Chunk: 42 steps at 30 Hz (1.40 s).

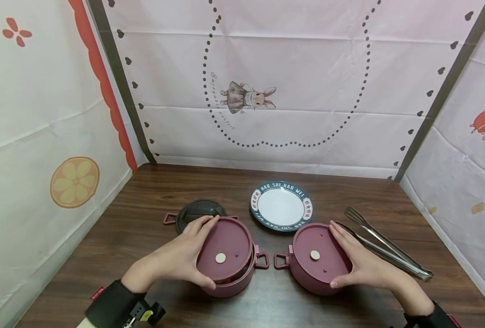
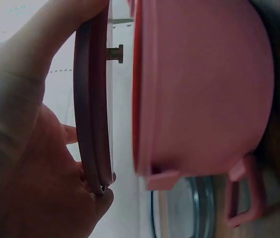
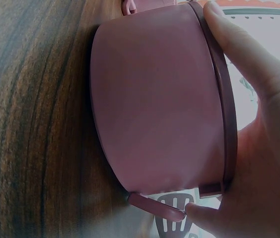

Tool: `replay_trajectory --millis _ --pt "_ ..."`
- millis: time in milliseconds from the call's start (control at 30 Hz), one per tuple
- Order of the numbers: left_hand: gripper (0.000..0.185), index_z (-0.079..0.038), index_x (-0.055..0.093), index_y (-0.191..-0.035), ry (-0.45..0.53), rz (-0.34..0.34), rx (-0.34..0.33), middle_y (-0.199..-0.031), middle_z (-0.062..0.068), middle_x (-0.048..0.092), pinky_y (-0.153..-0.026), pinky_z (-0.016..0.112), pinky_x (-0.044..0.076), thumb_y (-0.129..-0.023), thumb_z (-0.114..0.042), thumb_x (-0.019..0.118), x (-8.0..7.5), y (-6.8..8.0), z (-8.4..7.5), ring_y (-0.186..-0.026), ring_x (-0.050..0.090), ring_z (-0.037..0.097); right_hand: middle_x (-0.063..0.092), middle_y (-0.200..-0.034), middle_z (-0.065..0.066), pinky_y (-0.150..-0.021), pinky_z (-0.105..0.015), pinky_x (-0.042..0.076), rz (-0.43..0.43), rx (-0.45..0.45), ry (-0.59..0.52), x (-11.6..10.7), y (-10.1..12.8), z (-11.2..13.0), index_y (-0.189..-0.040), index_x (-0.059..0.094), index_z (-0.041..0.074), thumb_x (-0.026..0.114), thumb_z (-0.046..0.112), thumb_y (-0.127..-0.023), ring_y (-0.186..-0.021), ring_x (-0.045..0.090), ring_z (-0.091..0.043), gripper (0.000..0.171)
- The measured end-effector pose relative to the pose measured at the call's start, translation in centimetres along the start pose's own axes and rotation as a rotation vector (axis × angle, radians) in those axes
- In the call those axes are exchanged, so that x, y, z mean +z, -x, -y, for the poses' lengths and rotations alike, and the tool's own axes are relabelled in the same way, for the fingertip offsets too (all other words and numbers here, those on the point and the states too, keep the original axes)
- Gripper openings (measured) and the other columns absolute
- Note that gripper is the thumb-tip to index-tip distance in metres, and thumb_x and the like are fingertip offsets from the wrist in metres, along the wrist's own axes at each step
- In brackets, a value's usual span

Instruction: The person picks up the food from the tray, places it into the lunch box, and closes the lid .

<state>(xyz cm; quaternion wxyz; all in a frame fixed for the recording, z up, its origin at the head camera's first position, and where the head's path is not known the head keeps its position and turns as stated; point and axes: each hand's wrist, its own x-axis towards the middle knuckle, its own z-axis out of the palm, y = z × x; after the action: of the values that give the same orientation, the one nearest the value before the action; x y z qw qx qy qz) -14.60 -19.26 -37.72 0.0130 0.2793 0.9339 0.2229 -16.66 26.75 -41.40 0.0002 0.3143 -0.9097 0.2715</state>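
On the far left of the wooden table (image 1: 144,200) a dark round lid (image 1: 200,210) lies flat, partly hidden behind the person's left hand (image 1: 185,255). That hand curls over the rim of the left pot's lid (image 1: 224,251), fingers on the far edge and thumb on the near edge. The left wrist view shows this lid (image 2: 93,104) raised clear of the left pot (image 2: 204,94), with a visible gap between them; from the head view it sits tilted above the left pot (image 1: 236,282). I judge this lid as already freed and in the course of being taken off, not yet put down anywhere. Behind and between the two pots stands an empty plate (image 1: 281,206) with a lettered dark rim. To the right, the right hand (image 1: 359,262) wraps the edge of the right pot's lid (image 1: 316,255), fingers on the far side, thumb near. In the right wrist view that lid (image 3: 222,99) appears seated flush on the right pot (image 3: 155,104), which rests on the table. So this lid appears gripped but not lifted. Just right of that hand, metal tongs (image 1: 385,248) lie untouched. Whether anything is inside either pot cannot be told.
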Motion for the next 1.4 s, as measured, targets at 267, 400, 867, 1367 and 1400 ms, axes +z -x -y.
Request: replay_trajectory --millis 267,400,867,1367,1400 --pt "0.137 -0.012 0.018 -0.159 0.005 0.029 -0.019 -0.158 0.024 0.026 -0.100 0.057 0.048 -0.056 -0.070 0.085 1.0 -0.3 0.0 -0.143 0.031 0.040 0.017 -0.166 -0.018 -0.101 0.004 0.003 -0.009 -0.015 -0.018 0.1 0.0 0.0 -0.161 0.015 0.012 0.087 0.049 -0.068 -0.148 0.004 0.008 0.123" --pt "0.138 -0.011 0.018 -0.159 0.001 0.043 -0.024 -0.158 0.023 0.025 -0.102 0.056 0.048 -0.055 -0.071 0.085 1.5 -0.3 0.1 -0.144 0.031 0.039 0.017 -0.167 -0.016 -0.108 -0.003 0.009 -0.008 -0.012 -0.005 0.1 0.0 0.1 -0.161 0.015 0.014 0.087 0.049 -0.068 -0.149 0.006 0.005 0.123" --pt "0.140 -0.009 0.019 -0.158 0.019 0.047 -0.034 -0.160 0.024 0.023 -0.104 0.058 0.046 -0.052 -0.067 0.088 2.1 -0.6 -0.1 -0.147 0.027 0.042 0.019 -0.163 -0.026 -0.115 -0.064 0.028 0.005 -0.031 0.061 -0.8 -0.7 1.1 -0.161 0.016 0.011 0.088 0.053 -0.065 -0.152 0.016 -0.040 0.127" --pt "0.141 -0.009 0.017 -0.159 0.023 0.058 -0.032 -0.160 0.025 0.022 -0.104 0.058 0.045 -0.052 -0.067 0.089 2.0 -0.4 0.1 -0.147 0.027 0.042 0.004 -0.169 -0.011 -0.122 -0.063 0.008 0.081 -0.154 0.182 -1.6 -8.9 10.1 -0.161 0.003 0.008 0.078 0.070 -0.067 -0.156 0.011 -0.033 0.135" --pt "0.141 -0.009 0.017 -0.159 0.025 0.059 -0.033 -0.160 0.025 0.022 -0.104 0.058 0.045 -0.052 -0.067 0.089 2.0 -0.4 0.1 -0.147 0.027 0.042 0.004 -0.169 -0.011 -0.123 -0.062 0.008 0.093 -0.161 0.180 -1.4 -9.4 10.7 -0.161 0.003 0.008 0.078 0.070 -0.067 -0.156 0.011 -0.031 0.135"
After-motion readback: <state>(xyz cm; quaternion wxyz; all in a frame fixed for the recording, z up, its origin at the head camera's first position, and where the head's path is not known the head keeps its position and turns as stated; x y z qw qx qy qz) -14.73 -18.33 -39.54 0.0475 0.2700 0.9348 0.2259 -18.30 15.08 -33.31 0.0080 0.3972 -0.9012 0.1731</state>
